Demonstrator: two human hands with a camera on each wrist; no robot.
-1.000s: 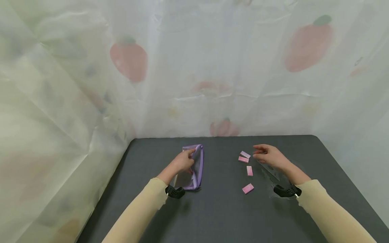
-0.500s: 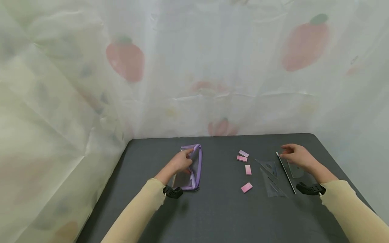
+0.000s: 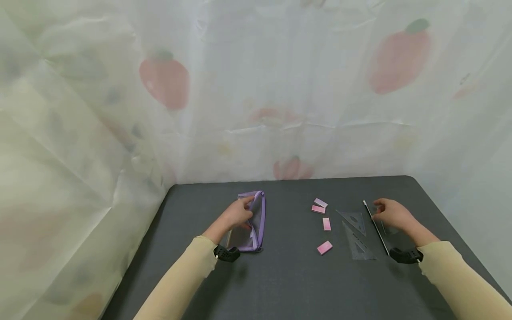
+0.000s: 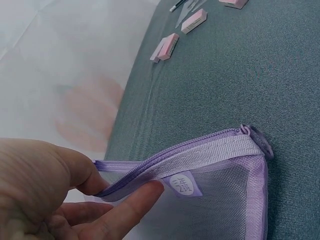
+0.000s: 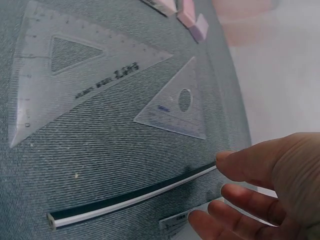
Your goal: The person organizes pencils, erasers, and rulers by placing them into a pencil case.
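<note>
On the tabletop (image 3: pixel 288 275), the pouch (image 3: pixel 256 222) lies left of centre with the left hand (image 3: pixel 237 215) on it. Four erasers (image 3: pixel 326 224) lie in the middle. Right of them sit two set squares (image 3: pixel 356 233), then a straight ruler (image 3: pixel 376 226), which the right hand (image 3: pixel 390 214) touches at its far end. A curtain (image 3: pixel 256 89) hangs behind.

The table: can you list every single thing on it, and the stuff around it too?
Pouch: 1, purple mesh, left part of the table, zip open.
Erasers: 4, pink, middle of the table.
Set squares: 2, clear, right of the erasers.
Ruler: 1, thin, black and white, right of the set squares.
Table: 1, dark grey.
Curtain: 1, white with red fruit, behind and beside.
Left hand: pinches the pouch's zip edge.
Right hand: fingers at the ruler.
</note>
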